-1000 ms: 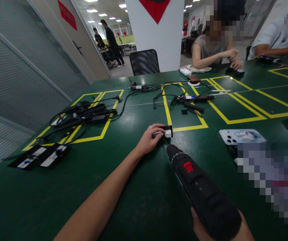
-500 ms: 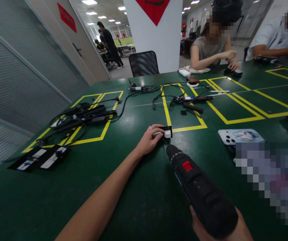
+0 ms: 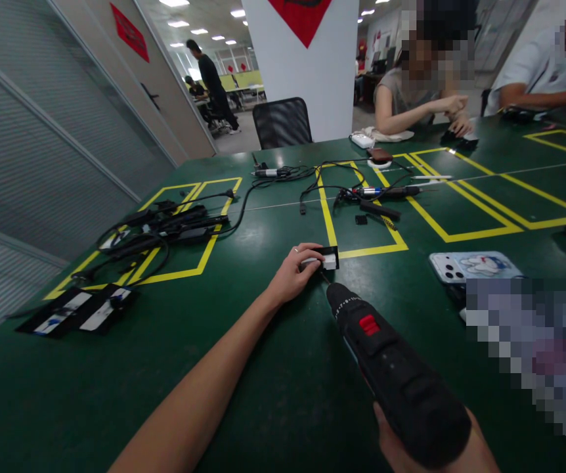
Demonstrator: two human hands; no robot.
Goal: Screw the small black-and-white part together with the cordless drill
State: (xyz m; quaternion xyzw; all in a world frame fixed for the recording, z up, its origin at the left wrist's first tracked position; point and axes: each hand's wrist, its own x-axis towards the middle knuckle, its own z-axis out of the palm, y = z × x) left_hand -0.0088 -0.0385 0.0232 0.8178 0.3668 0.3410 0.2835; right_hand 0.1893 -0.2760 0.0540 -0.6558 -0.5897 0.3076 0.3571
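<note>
My right hand (image 3: 394, 437) is wrapped round a black cordless drill (image 3: 391, 368) with a red switch on top; most of its fingers are hidden under the tool. The thin bit (image 3: 324, 276) points away from me, its tip beside the fingers of my left hand (image 3: 297, 272). That hand is closed over a small piece with a white block (image 3: 329, 261) on a flat black backing, low on the green table. Whether the bit touches the piece I cannot tell.
Tangled black cables (image 3: 179, 226) lie at the left, behind black-and-white cards (image 3: 79, 310). An electric screwdriver (image 3: 386, 192) lies farther back. A phone (image 3: 475, 265) is at the right. Yellow tape (image 3: 371, 251) marks the table (image 3: 263, 394). Two people sit across the far right.
Both hands, the drill and the small piece hold almost the same positions. The view has shifted very slightly, and a person standing in the background has moved a little.
</note>
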